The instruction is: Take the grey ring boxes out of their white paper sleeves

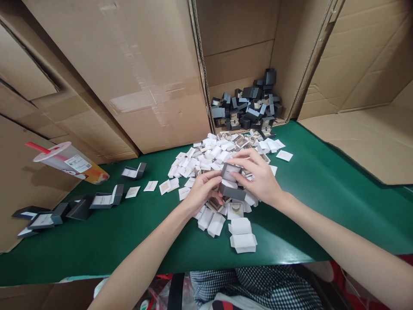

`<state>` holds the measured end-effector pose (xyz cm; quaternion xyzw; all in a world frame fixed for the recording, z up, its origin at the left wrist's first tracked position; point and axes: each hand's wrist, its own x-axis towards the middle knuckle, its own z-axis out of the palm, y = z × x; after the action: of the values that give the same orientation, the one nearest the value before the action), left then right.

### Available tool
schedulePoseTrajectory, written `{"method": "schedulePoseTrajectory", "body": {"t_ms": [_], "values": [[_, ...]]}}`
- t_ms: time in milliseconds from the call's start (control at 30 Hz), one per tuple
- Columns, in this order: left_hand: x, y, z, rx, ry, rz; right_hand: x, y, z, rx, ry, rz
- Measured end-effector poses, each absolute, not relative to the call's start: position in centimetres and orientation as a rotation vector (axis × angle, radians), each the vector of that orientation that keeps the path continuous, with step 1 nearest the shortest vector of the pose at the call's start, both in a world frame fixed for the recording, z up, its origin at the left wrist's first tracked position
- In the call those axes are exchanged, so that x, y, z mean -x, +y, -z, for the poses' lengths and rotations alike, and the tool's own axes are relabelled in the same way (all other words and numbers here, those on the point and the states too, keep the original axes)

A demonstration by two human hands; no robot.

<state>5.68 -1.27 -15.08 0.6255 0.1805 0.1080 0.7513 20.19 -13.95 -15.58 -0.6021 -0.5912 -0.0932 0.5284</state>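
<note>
Both of my hands hold one small dark grey jewelry box (232,192), its lid raised and a pale lining with faint print showing inside the lid. My left hand (204,189) grips the box's left side, thumb near the hinge. My right hand (258,175) pinches the lid's right edge with its fingers curled over the top. Under and behind the box spreads a heap of white folded card inserts (206,159), some with tan faces. In front of me lies an unfolded white insert (242,236).
Several open dark boxes (105,199) and flat white cards (150,186) lie to the left. A tilted drink cup (72,161) with a red straw leans there. A cardboard carton (238,26) behind holds piled dark boxes (251,107). Carton flaps (371,137) border the right of the green table (322,206).
</note>
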Motion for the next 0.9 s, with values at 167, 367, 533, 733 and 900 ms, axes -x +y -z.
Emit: {"method": "schedulePoseTrajectory", "body": {"t_ms": [167,367,533,733,900], "values": [[-5.5,-1.1,14.8,-1.517,0.298,-0.263,-20.2,-14.0,15.5,1.484,-1.177,-0.169],[-5.5,-1.2,15.3,-1.878,0.258,-0.509,-19.1,-14.0,15.2,1.480,-1.274,-0.187],[-5.5,-1.5,15.3,-1.943,0.243,-0.624,-19.2,-14.3,14.8,1.452,-1.415,-0.190],[-5.7,-0.6,15.0,-1.677,0.454,-0.727,-22.7,-14.9,13.7,1.489,-1.382,-0.120],[-6.1,0.9,15.5,-1.396,0.588,-0.786,-26.8,-15.6,14.2,1.858,-1.232,0.114]]}}
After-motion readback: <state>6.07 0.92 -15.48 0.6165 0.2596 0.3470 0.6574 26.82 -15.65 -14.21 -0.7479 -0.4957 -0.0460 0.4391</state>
